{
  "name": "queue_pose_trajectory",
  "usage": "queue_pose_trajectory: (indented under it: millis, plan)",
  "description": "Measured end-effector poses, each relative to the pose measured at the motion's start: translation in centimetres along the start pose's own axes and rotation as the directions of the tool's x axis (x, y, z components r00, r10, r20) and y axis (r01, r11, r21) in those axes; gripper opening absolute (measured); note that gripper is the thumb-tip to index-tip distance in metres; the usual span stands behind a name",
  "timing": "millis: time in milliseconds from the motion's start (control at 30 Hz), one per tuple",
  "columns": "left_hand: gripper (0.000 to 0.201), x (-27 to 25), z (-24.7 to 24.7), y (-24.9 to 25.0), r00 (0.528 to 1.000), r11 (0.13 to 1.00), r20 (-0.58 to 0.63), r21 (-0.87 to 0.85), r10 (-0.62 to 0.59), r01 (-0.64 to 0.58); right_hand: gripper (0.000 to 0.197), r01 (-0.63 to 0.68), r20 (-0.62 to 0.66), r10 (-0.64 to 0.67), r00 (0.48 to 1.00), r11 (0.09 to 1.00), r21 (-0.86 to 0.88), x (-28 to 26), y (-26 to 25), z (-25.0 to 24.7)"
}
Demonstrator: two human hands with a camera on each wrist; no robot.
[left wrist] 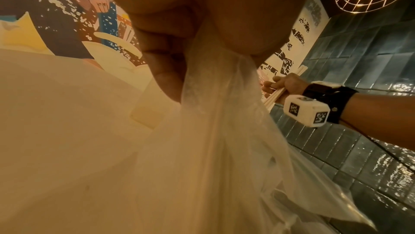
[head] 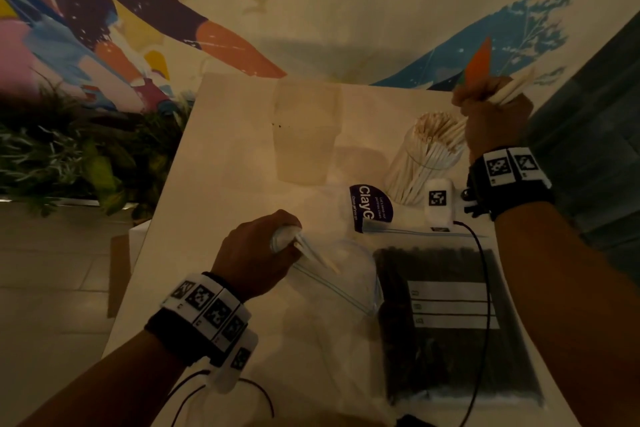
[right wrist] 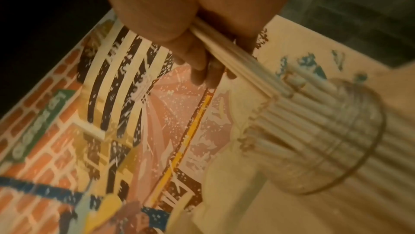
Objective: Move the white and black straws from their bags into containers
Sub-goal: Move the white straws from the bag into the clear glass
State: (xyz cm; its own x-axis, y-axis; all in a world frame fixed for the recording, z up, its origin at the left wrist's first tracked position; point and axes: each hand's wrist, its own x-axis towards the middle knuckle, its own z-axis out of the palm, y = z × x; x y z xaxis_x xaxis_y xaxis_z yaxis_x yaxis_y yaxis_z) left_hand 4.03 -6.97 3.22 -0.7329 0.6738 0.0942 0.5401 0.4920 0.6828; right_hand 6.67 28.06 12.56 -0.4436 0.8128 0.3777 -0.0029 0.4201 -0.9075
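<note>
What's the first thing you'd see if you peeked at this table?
Probably the clear glass jar stuffed with white paper straws at the table's far right, with the right hand holding another bunch above it. Next, the flat zip bag of black straws lying near the front, and the left hand gripping the crumpled clear plastic bag.

My arms are bare, with no sleeves. On my left wrist (head: 204, 319) I wear a black band with white blocks on it. Each block has a black and white square pattern. A white box hangs from it, and thin black wires loop out. My right wrist (head: 509, 180) has the same black band, white patterned blocks, a white box and one black wire.
</note>
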Motion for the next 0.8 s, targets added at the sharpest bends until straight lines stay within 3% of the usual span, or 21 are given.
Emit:
queue_pose_trajectory:
  millis: [67, 167, 233, 333, 500, 567, 600, 633, 700, 800]
  plan:
    - [0.024, 0.0, 0.0, 0.0, 1.000, 1.000, 0.004, -0.004, -0.002, 0.002, 0.007, 0.040, -0.058, -0.056, 0.997, 0.969, -0.243, 0.3, 0.2, -0.4]
    - [0.023, 0.1, 0.0, 0.0, 1.000, 1.000, 0.019, -0.015, -0.010, 0.010, 0.050, 0.000, -0.098, -0.031, 0.995, 0.955, -0.297, 0.7, 0.7, -0.4]
    - [0.025, 0.1, 0.0, 0.0, 1.000, 1.000, 0.024, -0.020, -0.016, 0.017, 0.065, -0.041, -0.128, 0.001, 0.992, 0.950, -0.311, 0.6, 0.7, -0.3]
    - [0.025, 0.1, 0.0, 0.2, 0.999, 1.000, 0.027, -0.019, -0.021, 0.021, 0.076, 0.105, -0.139, -0.147, 0.979, 0.957, -0.270, 0.8, 1.1, -0.3]
    - [0.023, -0.1, 0.0, 0.0, 0.999, 0.999, 0.013, -0.004, -0.035, 0.036, 0.063, 0.308, -0.225, -0.404, 0.887, 0.879, -0.364, 1.0, 0.9, -0.3]
    - [0.021, -0.1, 0.0, 0.0, 0.999, 0.999, 0.016, 0.005, -0.038, 0.038, 0.055, 0.361, -0.203, -0.473, 0.857, 0.833, -0.419, 1.0, 0.7, -0.5]
    - [0.021, -0.1, 0.0, 0.1, 0.999, 0.999, 0.018, 0.009, -0.037, 0.037, 0.052, 0.360, -0.159, -0.473, 0.867, 0.814, -0.456, 0.9, 0.7, -0.5]
    - [0.022, -0.1, 0.0, 0.2, 0.999, 0.999, 0.021, 0.012, -0.035, 0.034, 0.052, 0.329, -0.092, -0.421, 0.902, 0.811, -0.484, 0.7, 0.7, -0.4]
    - [0.022, 0.0, 0.0, 0.2, 0.999, 0.999, 0.026, 0.014, -0.032, 0.032, 0.056, 0.175, 0.051, -0.178, 0.983, 0.798, -0.577, 0.4, 1.5, 0.0]
    - [0.021, 0.0, 0.1, 0.3, 0.999, 1.000, 0.030, 0.019, -0.023, 0.023, 0.062, -0.023, 0.123, 0.201, 0.972, 0.599, -0.801, 0.0, 3.1, 0.3]
